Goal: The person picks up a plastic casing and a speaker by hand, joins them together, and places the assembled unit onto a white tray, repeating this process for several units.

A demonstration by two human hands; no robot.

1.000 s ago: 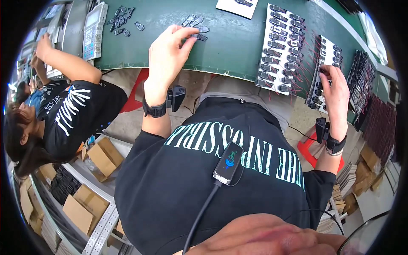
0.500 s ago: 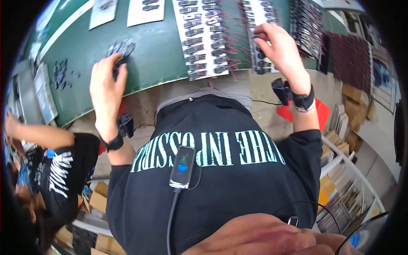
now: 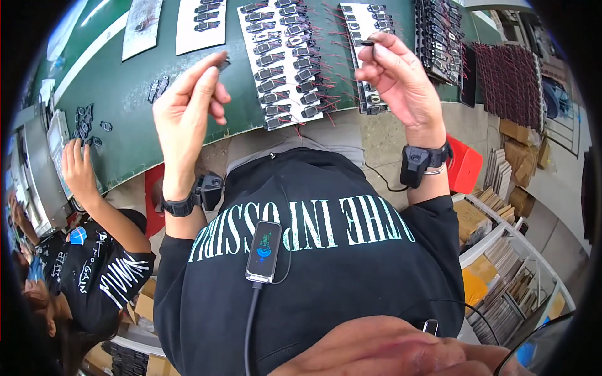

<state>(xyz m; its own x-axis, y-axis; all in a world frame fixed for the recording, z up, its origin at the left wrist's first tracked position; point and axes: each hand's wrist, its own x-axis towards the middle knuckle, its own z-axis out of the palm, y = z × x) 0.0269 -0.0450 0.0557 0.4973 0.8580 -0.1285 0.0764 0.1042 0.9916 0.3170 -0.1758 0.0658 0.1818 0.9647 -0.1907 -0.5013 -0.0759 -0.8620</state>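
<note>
My left hand (image 3: pixel 188 103) is raised over the green bench (image 3: pixel 216 116), thumb and forefinger pinching a small black part (image 3: pixel 225 63), mostly hidden by the fingertips. A pair of similar loose black parts (image 3: pixel 158 89) lies on the bench to its left. My right hand (image 3: pixel 404 78) pinches another small dark piece (image 3: pixel 367 43) above a narrow white board (image 3: pixel 362 20) that bears rows of small black parts with red wires. Between my hands lies a wider white board (image 3: pixel 290 94), with two columns of such wired black parts.
Two white boards (image 3: pixel 139 37) (image 3: pixel 199 42) lie at the far left with several black parts. A loose pile (image 3: pixel 83 122) sits near a co-worker's hand (image 3: pixel 78 166). Dense racks of wired parts (image 3: pixel 508 84) stand right. A red stool (image 3: pixel 465 164) is below the bench edge.
My left hand has moved right, away from the loose parts, with a black part in its fingers. My right hand has turned palm inward, its piece now visible. The co-worker's hand has come to the bench.
</note>
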